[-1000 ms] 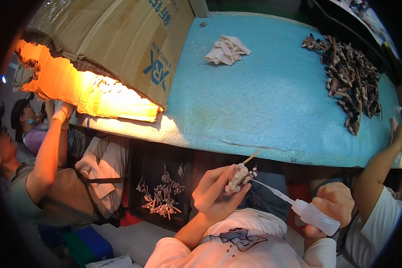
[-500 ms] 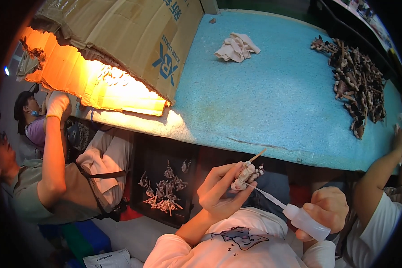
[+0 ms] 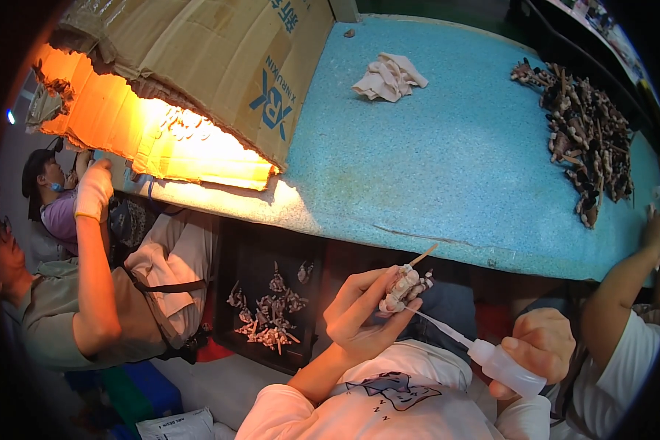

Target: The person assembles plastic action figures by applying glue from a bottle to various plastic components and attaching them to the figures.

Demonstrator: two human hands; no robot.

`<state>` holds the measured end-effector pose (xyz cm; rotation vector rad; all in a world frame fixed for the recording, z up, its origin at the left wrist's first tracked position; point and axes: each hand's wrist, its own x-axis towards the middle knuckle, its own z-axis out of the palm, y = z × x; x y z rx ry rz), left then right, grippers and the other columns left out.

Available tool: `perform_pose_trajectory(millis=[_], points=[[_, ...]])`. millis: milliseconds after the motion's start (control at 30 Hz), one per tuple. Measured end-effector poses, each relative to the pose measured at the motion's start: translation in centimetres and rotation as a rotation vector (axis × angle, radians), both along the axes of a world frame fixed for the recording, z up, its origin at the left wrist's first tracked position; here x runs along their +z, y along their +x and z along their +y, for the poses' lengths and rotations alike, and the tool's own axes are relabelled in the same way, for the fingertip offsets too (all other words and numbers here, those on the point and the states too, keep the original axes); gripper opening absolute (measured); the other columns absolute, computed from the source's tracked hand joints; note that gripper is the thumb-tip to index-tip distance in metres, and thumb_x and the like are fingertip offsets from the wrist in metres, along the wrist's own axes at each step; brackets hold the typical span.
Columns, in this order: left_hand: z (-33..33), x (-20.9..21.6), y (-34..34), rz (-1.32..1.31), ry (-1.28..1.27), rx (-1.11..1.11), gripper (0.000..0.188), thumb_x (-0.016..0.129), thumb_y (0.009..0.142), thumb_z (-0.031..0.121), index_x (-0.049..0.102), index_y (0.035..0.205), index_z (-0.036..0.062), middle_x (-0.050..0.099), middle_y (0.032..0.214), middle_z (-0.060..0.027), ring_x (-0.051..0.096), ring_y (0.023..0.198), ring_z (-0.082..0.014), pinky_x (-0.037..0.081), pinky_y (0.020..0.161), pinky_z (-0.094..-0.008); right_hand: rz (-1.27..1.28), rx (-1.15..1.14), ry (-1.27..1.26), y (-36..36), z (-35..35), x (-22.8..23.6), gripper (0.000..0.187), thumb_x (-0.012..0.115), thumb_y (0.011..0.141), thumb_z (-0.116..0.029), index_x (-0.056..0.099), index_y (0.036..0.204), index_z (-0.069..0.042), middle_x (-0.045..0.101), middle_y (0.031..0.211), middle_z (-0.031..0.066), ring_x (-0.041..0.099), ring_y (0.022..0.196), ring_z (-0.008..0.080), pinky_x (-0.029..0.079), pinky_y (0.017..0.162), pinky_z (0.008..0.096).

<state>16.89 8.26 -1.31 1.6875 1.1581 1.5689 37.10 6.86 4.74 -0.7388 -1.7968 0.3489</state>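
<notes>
My left hand point(image 3: 363, 312) is closed around a small pale figurine point(image 3: 405, 287), with a thin wooden stick point(image 3: 423, 255) poking out of its top. My right hand point(image 3: 539, 345) grips a translucent white squeeze bottle point(image 3: 510, 369). From the bottle a long thin nozzle point(image 3: 438, 325) reaches toward the figurine; its tip is beside the figurine's lower right, and whether it touches I cannot tell. Both hands are just off the near edge of the blue table point(image 3: 418, 176).
A cardboard box point(image 3: 220, 66), glowing inside, stands at the table's left. A crumpled cloth point(image 3: 390, 77) lies at the back, and a heap of dark figurines point(image 3: 590, 139) at the right. Below, a black tray point(image 3: 231, 339) holds several pale figurines. People sit on both sides.
The bottle has shifted slightly right and down, its nozzle tip drawing back a little from the figurine. The gloved hand of the person at left has lowered slightly.
</notes>
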Motion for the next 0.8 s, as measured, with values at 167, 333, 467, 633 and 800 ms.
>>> perform_pose_trajectory(millis=[167, 333, 467, 633, 800], points=[[-0.05, -0.19, -0.25, 0.042, 0.005, -0.032, 0.044, 0.07, 0.062, -0.01, 0.056, 0.103, -0.01, 0.054, 0.1, -0.018, 0.062, 0.08, -0.0187, 0.052, 0.07, -0.0265, 0.001, 0.016, -0.025, -0.03, 0.03, -0.16, 0.038, 0.076, 0.064, -0.037, 0.061, 0.079, -0.005, 0.038, 0.046, -0.0026, 0.038, 0.036, 0.01, 0.027, 0.035, 0.0212], [-0.06, -0.11, -0.2, 0.0, -0.021, -0.046, 0.042, 0.069, 0.061, -0.011, 0.057, 0.102, -0.0102, 0.054, 0.101, -0.0189, 0.062, 0.08, -0.0188, 0.052, 0.07, -0.0267, 0.041, 0.005, -0.018, 0.17, 0.01, -0.19, 0.037, 0.076, 0.065, -0.036, 0.061, 0.079, -0.006, 0.038, 0.045, -0.0026, 0.038, 0.035, 0.0107, 0.027, 0.034, 0.0218], [-0.02, 0.02, -0.05, -0.008, -0.009, -0.057, 0.042, 0.069, 0.062, -0.011, 0.057, 0.102, -0.01, 0.054, 0.101, -0.0192, 0.062, 0.08, -0.019, 0.052, 0.07, -0.0269, 0.018, 0.015, -0.032, 0.53, -0.22, -0.29, 0.037, 0.076, 0.064, -0.037, 0.061, 0.079, -0.006, 0.039, 0.045, -0.0022, 0.039, 0.036, 0.0116, 0.029, 0.035, 0.0217], [-0.1, -0.16, -0.19, -0.008, -0.035, -0.05, 0.042, 0.069, 0.061, -0.011, 0.057, 0.101, -0.0097, 0.055, 0.101, -0.0195, 0.062, 0.079, -0.0192, 0.052, 0.069, -0.027, 0.042, -0.159, -0.026, -0.13, -0.53, -0.72, 0.039, 0.075, 0.064, -0.04, 0.062, 0.08, -0.007, 0.038, 0.045, -0.0018, 0.04, 0.037, 0.0128, 0.031, 0.037, 0.0232], [0.05, 0.1, 0.12, -0.023, -0.013, -0.033, 0.046, 0.074, 0.061, -0.005, 0.058, 0.104, -0.0076, 0.058, 0.095, -0.018, 0.061, 0.08, -0.0198, 0.05, 0.068, -0.0254, 0.002, -0.086, -0.026, 0.48, -0.52, -0.44, 0.039, 0.075, 0.063, -0.039, 0.061, 0.079, -0.007, 0.039, 0.046, -0.0016, 0.04, 0.038, 0.0132, 0.032, 0.038, 0.0233]])
